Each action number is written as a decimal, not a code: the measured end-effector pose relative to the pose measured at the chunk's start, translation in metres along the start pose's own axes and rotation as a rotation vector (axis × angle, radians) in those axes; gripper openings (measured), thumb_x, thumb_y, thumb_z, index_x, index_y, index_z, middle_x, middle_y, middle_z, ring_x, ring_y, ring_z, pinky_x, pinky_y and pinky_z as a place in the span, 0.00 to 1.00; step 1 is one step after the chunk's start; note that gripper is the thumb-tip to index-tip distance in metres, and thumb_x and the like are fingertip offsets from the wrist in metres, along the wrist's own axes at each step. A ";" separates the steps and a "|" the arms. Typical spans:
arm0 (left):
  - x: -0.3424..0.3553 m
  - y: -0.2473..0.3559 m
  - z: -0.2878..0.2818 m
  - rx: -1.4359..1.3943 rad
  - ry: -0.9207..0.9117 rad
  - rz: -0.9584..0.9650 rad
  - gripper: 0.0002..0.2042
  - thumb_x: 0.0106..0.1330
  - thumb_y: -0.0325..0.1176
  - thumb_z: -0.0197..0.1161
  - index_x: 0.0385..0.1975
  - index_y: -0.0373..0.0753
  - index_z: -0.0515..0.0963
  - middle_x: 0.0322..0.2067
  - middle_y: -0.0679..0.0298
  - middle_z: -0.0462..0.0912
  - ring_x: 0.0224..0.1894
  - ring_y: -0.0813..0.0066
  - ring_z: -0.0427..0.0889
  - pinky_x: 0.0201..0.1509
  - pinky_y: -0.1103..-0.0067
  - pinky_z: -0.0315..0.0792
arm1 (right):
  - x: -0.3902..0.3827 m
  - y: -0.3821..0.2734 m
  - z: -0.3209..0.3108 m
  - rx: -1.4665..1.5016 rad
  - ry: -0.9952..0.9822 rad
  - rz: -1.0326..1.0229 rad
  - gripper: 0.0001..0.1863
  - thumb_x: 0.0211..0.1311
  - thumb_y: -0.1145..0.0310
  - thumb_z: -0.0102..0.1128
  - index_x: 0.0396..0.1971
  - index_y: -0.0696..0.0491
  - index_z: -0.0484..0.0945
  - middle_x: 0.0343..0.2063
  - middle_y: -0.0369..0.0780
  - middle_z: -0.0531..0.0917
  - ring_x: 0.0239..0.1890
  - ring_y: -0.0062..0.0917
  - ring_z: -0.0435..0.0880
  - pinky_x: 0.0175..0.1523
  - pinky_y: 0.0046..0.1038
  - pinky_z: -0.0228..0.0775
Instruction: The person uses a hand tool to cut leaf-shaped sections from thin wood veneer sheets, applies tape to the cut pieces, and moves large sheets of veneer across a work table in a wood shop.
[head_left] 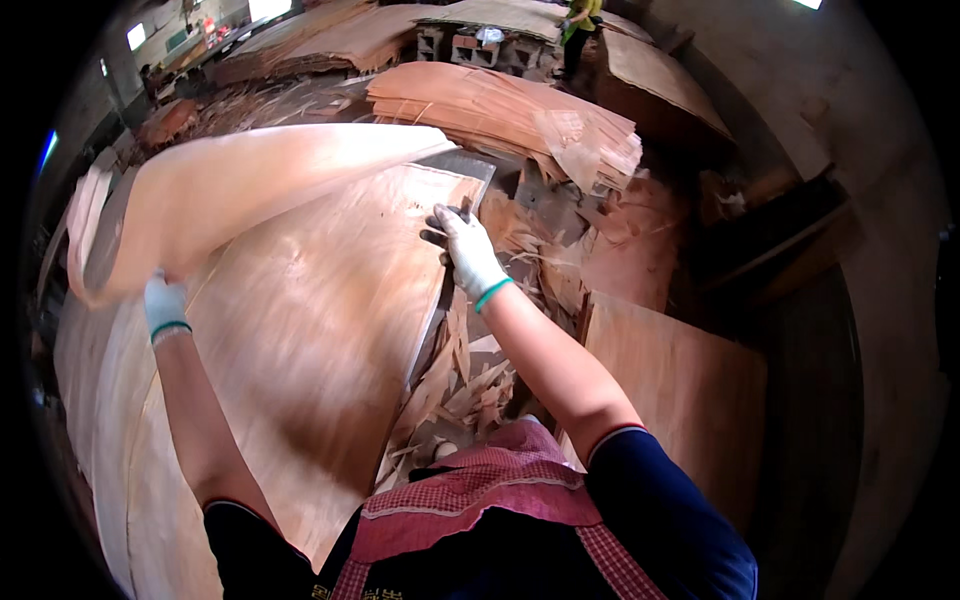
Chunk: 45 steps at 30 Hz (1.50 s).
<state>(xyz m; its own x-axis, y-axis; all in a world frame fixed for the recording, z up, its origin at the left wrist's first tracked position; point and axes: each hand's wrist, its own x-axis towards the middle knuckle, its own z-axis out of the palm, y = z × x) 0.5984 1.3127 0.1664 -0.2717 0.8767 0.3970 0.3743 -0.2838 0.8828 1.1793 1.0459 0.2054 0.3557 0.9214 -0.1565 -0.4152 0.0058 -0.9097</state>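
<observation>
A thin reddish wood veneer sheet is lifted and curling over in the air at the upper left. My left hand, in a white glove with a green cuff, grips its lower left edge. My right hand, gloved the same way, rests at the right edge of the flat veneer stack below, fingers closed on a torn strip near the stack's far corner. The lifted sheet hides part of the stack's far left side.
Broken veneer scraps lie in a gap right of the stack. Another pile of veneer sits behind, and a flat board to the right. More stacks fill the back, where a person stands. A concrete wall runs along the right.
</observation>
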 end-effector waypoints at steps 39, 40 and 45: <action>-0.454 0.082 0.432 -0.189 1.022 -0.982 0.09 0.66 0.31 0.61 0.42 0.35 0.79 0.39 0.63 0.81 0.38 0.73 0.79 0.42 0.76 0.76 | 0.458 0.060 -0.233 -1.157 -0.521 -0.046 0.16 0.56 0.64 0.61 0.37 0.62 0.78 0.32 0.55 0.82 0.41 0.51 0.81 0.44 0.40 0.71; -0.443 0.084 0.443 -0.204 1.136 -1.006 0.10 0.65 0.30 0.62 0.43 0.34 0.79 0.39 0.63 0.81 0.38 0.72 0.79 0.43 0.75 0.76 | 0.462 0.056 -0.235 -1.152 -0.554 -0.027 0.16 0.56 0.63 0.61 0.36 0.62 0.77 0.31 0.55 0.82 0.41 0.52 0.81 0.44 0.41 0.71; -0.443 0.074 0.441 0.097 1.246 -0.875 0.23 0.61 0.28 0.67 0.54 0.29 0.68 0.48 0.54 0.77 0.43 0.65 0.79 0.49 0.74 0.76 | 0.469 0.057 -0.232 -1.131 -0.686 -0.066 0.15 0.58 0.63 0.60 0.36 0.62 0.77 0.29 0.53 0.83 0.34 0.43 0.83 0.39 0.36 0.72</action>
<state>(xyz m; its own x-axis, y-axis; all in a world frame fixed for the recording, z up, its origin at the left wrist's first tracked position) 1.1378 1.0749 -0.0552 -0.9636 -0.1387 -0.2285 -0.2536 0.2033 0.9457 1.5169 1.3885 -0.0094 -0.2836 0.9420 -0.1795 0.6276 0.0409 -0.7775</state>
